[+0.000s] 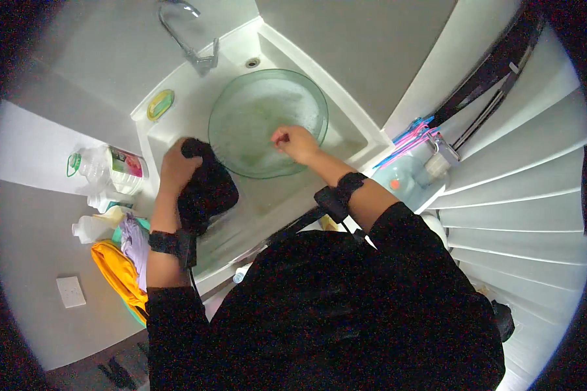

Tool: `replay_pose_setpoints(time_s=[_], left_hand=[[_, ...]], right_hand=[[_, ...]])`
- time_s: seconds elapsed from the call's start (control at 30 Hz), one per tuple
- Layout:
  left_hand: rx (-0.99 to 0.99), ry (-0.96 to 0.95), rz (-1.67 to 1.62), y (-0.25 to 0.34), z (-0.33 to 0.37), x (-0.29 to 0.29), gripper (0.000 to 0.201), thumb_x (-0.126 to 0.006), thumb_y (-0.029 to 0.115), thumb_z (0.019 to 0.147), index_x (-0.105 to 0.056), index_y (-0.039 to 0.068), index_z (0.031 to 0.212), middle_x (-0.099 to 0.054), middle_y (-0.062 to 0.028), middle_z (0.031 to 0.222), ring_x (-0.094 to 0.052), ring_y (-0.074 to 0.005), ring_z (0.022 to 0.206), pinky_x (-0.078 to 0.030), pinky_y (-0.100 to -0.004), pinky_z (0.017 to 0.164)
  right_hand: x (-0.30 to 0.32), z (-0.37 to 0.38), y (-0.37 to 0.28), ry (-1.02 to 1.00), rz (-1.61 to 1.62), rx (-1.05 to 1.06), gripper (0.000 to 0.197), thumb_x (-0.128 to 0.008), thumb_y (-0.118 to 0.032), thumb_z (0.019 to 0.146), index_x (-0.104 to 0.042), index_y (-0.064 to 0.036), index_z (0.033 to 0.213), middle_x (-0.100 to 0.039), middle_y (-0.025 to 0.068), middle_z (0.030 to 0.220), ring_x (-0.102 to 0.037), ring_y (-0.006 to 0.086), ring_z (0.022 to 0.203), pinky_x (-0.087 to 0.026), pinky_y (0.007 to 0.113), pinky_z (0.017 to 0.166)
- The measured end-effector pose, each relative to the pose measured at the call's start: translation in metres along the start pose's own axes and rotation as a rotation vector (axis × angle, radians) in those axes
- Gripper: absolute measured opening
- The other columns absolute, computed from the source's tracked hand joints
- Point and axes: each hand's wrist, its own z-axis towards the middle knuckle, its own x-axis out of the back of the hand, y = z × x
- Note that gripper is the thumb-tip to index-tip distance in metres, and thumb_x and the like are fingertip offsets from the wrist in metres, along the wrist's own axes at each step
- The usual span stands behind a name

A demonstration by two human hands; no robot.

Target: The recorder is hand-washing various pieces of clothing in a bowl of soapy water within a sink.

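A piece of dark cloth [212, 186] hangs bunched at the left side of the sink. My left hand [178, 166] is closed on its upper edge; the folds hide part of the fingers. Beside it, a round see-through green basin [216, 130] holds cloudy water with white foam. My right hand [297, 143] is over the near right part of this basin, fingers curled in. Whether anything small is inside those fingers cannot be made out. Dark bands with small boxes are strapped round both my forearms.
The basin stands in a white sink [359, 124] with a chrome tap [202, 60] behind. A yellow-green soap dish [160, 105] sits on the ledge. Plastic bottles [124, 171] and an orange cloth [116, 270] are at left; pink and blue hangers [407, 140] lie right, near a pleated curtain [515, 215].
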Motion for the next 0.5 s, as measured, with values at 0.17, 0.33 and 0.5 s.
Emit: replay_pose_setpoints(time_s=[0.17, 0.33, 0.5], left_hand=[[0.075, 0.046, -0.479, 0.032, 0.017, 0.037, 0.055, -0.068, 0.010, 0.067, -0.060, 0.004, 0.121, -0.068, -0.0125, 0.106, -0.064, -0.0248, 0.099, -0.047, -0.0333, 0.091], [-0.063, 0.089, -0.949, 0.068, 0.033, 0.023, 0.055, -0.062, -0.001, 0.069, -0.058, 0.007, 0.123, -0.063, -0.0045, 0.108, -0.058, -0.0172, 0.099, -0.045, -0.0299, 0.091], [0.099, -0.032, -1.409, 0.088, 0.047, -0.052, 0.057, -0.055, -0.005, 0.064, -0.059, 0.010, 0.120, -0.058, -0.0032, 0.110, -0.056, -0.0170, 0.097, -0.045, -0.0267, 0.085]], right_hand=[[-0.006, 0.007, 0.002, -0.099, 0.097, 0.035, 0.019, -0.057, -0.001, 0.082, -0.064, -0.0016, 0.100, -0.066, 0.0057, 0.085, -0.061, 0.0131, 0.072, -0.050, 0.026, 0.068], [0.003, 0.002, -0.032, -0.136, 0.635, -0.346, 0.029, -0.052, -0.028, 0.097, -0.062, -0.0033, 0.109, -0.066, 0.0044, 0.087, -0.061, 0.0110, 0.073, -0.050, 0.024, 0.066], [0.037, 0.009, -0.005, -0.163, 0.728, -0.348, 0.049, -0.047, -0.052, 0.096, -0.061, -0.0070, 0.109, -0.060, 0.0012, 0.077, -0.056, 0.0106, 0.064, -0.047, 0.027, 0.060]])
